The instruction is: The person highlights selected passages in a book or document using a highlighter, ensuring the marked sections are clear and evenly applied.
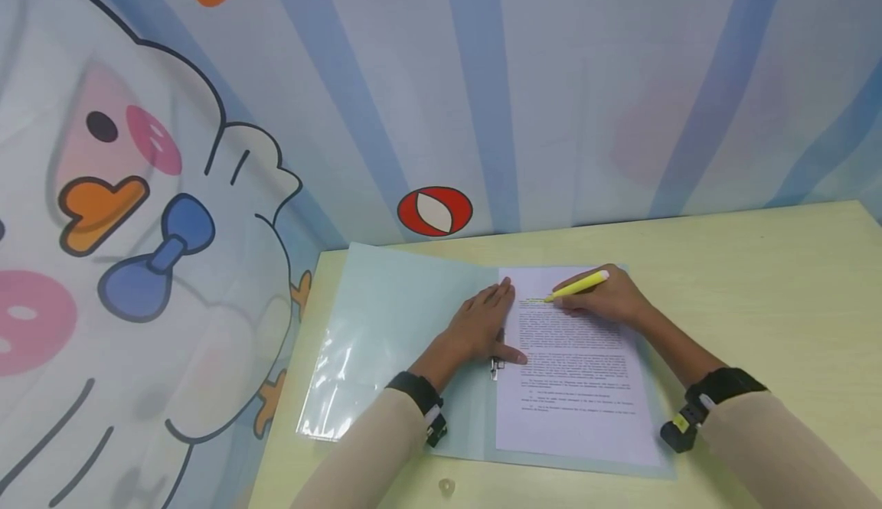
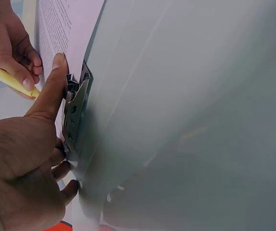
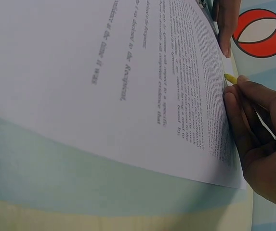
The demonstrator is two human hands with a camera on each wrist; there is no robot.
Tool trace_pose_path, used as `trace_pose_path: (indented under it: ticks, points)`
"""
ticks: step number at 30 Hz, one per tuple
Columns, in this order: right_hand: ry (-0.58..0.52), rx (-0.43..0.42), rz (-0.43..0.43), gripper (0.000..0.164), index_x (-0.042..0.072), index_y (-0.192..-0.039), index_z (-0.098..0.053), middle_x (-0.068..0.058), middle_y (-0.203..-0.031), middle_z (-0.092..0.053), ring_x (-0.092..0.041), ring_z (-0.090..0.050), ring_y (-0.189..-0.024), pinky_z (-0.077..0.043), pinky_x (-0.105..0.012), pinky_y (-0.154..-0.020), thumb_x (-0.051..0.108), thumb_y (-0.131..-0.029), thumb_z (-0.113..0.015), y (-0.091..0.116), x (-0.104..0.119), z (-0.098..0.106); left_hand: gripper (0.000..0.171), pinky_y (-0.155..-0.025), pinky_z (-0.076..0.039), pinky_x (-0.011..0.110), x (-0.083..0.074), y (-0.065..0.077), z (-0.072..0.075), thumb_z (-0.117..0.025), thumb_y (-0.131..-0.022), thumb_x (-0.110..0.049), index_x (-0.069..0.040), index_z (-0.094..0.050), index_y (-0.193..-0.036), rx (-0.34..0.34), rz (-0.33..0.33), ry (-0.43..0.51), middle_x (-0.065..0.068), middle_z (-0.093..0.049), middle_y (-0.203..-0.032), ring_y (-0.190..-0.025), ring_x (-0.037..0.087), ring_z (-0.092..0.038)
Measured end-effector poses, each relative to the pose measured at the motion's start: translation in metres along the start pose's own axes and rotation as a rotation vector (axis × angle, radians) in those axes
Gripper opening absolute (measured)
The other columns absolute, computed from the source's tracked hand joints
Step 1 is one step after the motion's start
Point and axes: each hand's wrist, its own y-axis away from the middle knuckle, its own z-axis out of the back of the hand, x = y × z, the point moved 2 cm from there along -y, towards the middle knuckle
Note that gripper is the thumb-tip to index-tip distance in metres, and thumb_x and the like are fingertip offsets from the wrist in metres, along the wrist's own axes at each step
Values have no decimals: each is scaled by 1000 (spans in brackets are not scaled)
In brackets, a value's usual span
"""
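Note:
A printed sheet of paper (image 1: 572,432) lies on the right side of an opened pale blue folder (image 1: 400,287). My right hand (image 1: 609,295) pinches a yellow highlighter (image 1: 582,284), its tip at the top lines of text, where a short yellow streak shows. In the right wrist view the tip of the highlighter (image 3: 230,78) pokes out past the thumb and fingers. My left hand (image 1: 480,325) rests with fingers extended on the sheet's left edge, thumb lower on the page. Beside that thumb, the left wrist view shows the folder's metal clip (image 2: 75,108) along the spine.
The folder lies on a light wooden table (image 1: 772,302). A small round translucent piece (image 1: 446,487) sits near the table's front. Behind stands a striped blue backdrop (image 1: 551,96) with a cartoon duck (image 1: 138,264) at left. Black straps with small devices circle both wrists.

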Motion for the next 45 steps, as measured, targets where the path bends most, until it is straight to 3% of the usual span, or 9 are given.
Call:
trace_pose_path:
  ticks: [10, 28, 45]
  points:
    - [52, -31, -33, 25, 25, -93, -75, 4, -91, -70, -17, -62, -80, -48, -32, -70, 39, -72, -79, 1, -7, 1, 124, -111, -16, 41, -2, 1, -1, -67, -62, -73, -13, -8, -154, -4, -5, 16, 1, -2, -159, -141, 21, -4]
    - [46, -25, -39, 27, 26, -92, -74, 3, -90, -70, -18, -62, -73, -49, -29, -59, 43, -72, -79, 5, -9, 7, 124, -111, -16, 41, -1, 1, -2, -66, -63, -73, -12, -6, -154, -5, -6, 10, 1, 0, -159, -142, 21, -3]
    - [83, -43, -24, 29, 28, -91, -74, 6, -91, -70, -16, -61, -80, -45, -31, -67, 47, -69, -79, 5, -14, 14, 125, -111, -14, 41, -1, 2, 0, -68, -62, -72, -14, -6, -154, -9, 3, 36, -1, 0, -158, -142, 20, -2]
